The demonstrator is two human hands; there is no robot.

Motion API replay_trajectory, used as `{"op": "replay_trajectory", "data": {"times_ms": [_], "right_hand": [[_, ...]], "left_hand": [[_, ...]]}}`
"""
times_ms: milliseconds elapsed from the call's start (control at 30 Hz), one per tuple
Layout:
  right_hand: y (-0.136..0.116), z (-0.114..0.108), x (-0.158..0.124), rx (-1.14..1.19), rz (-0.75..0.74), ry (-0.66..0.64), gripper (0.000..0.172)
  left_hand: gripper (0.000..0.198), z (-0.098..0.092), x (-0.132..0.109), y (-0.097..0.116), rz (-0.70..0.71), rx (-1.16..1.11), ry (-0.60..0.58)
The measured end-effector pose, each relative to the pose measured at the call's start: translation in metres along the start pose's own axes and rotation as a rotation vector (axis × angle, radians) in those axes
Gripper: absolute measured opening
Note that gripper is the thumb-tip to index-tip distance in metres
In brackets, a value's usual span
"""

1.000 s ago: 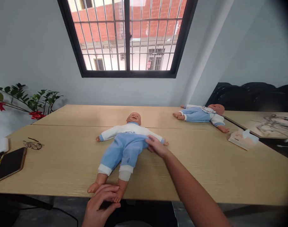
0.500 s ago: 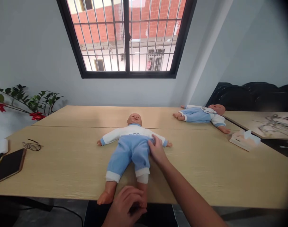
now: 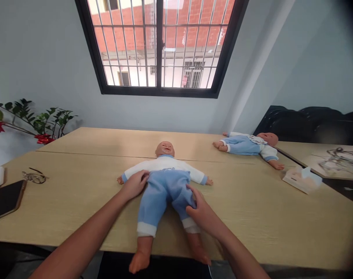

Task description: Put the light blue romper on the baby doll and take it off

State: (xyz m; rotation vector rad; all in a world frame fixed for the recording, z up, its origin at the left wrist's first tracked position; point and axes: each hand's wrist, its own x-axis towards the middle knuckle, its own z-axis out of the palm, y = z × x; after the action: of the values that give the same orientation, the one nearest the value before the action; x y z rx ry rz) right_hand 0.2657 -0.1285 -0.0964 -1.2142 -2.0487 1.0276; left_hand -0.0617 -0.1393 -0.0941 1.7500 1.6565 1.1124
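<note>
A baby doll (image 3: 164, 182) in a white top and light blue trousers lies face up on the wooden table (image 3: 77, 193), its bare feet hanging over the near edge. My left hand (image 3: 135, 183) rests on the doll's hip by the waistband, fingers curled onto the cloth. My right hand (image 3: 200, 211) grips the blue trouser leg on the right, near its white cuff.
A second baby doll (image 3: 250, 144) lies at the back right. A tissue pack (image 3: 301, 179) sits right of it. Glasses (image 3: 34, 177) and a dark phone (image 3: 6, 198) lie at the left edge, with a plant (image 3: 34, 122) behind. Black chairs (image 3: 307, 122) stand at right.
My left hand has let go of the doll's foot and moved up to its hip. My right hand slid from the waist down to the trouser leg. The doll shifted nearer.
</note>
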Motion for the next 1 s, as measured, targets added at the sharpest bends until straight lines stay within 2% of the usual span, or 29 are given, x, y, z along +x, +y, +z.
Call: {"op": "replay_trajectory", "data": {"times_ms": [67, 100, 200, 233, 267, 333, 400, 467, 633, 767, 867, 1000], "right_hand": [[-0.002, -0.013, 0.003, -0.054, 0.04, 0.0, 0.075], [-0.006, -0.016, 0.007, -0.09, 0.022, 0.04, 0.07], [-0.033, -0.018, 0.034, -0.251, -0.185, 0.209, 0.055], [-0.046, -0.015, 0.047, -0.316, -0.265, 0.217, 0.051], [-0.059, -0.012, 0.061, -0.388, -0.336, 0.191, 0.049], [-0.081, -0.005, 0.088, -0.517, -0.404, 0.032, 0.044], [-0.095, 0.001, 0.109, -0.631, -0.389, -0.147, 0.039], [-0.098, 0.004, 0.12, -0.715, -0.333, -0.25, 0.032], [-0.094, 0.0, 0.111, -0.791, -0.256, -0.278, 0.023], [-0.106, -0.01, 0.099, -0.845, -0.217, -0.331, 0.038], [-0.116, -0.017, 0.1, -0.826, -0.191, -0.443, 0.041], [-0.122, -0.018, 0.106, -0.717, -0.216, -0.572, 0.019]], "left_hand": [[0.034, 0.014, 0.005, -0.005, 0.005, -0.058, -0.083], [0.036, 0.02, 0.005, -0.005, 0.008, -0.086, -0.118], [0.042, 0.03, 0.003, -0.004, 0.024, -0.16, -0.178], [0.044, 0.031, 0.004, -0.003, 0.029, -0.187, -0.179], [0.046, 0.032, 0.005, -0.003, 0.031, -0.215, -0.168], [0.048, 0.032, 0.007, -0.005, 0.024, -0.268, -0.128], [0.049, 0.031, 0.007, -0.008, 0.007, -0.309, -0.112], [0.05, 0.03, 0.005, -0.011, -0.017, -0.335, -0.144], [0.043, 0.028, 0.0, -0.015, -0.038, -0.38, -0.263], [0.042, 0.026, -0.002, -0.01, 0.022, -0.323, -0.362], [0.027, 0.028, -0.005, -0.004, 0.091, -0.268, -0.331], [0.016, 0.037, -0.01, 0.002, 0.16, -0.263, -0.202]]}}
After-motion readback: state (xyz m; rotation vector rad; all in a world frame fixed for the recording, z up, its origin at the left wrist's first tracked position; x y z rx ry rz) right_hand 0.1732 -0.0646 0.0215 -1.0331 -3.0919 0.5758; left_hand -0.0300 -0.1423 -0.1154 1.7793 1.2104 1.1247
